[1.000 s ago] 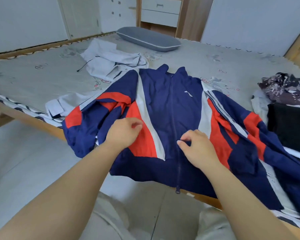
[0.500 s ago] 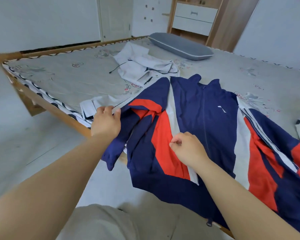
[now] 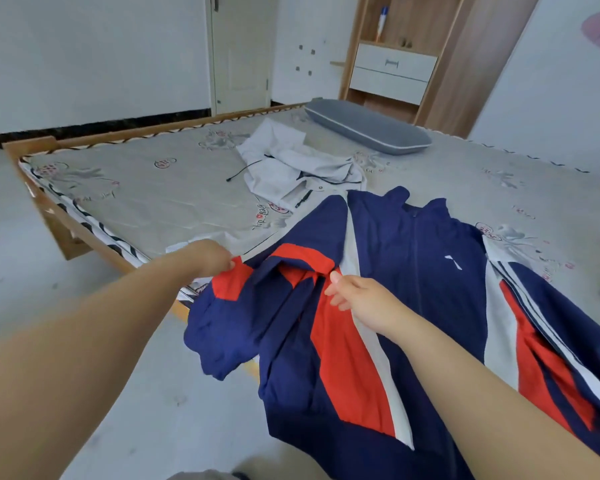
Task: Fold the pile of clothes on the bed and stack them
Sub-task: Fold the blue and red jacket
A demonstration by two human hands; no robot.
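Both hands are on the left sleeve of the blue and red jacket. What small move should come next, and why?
Probably draw the sleeve across onto the jacket front. The left hand pinches its red patch and the right hand pinches the bunched shoulder fold, while the cuff end hangs off the bed edge. The body already lies flat, zipped, so folding the sleeve inward seems the natural next step.
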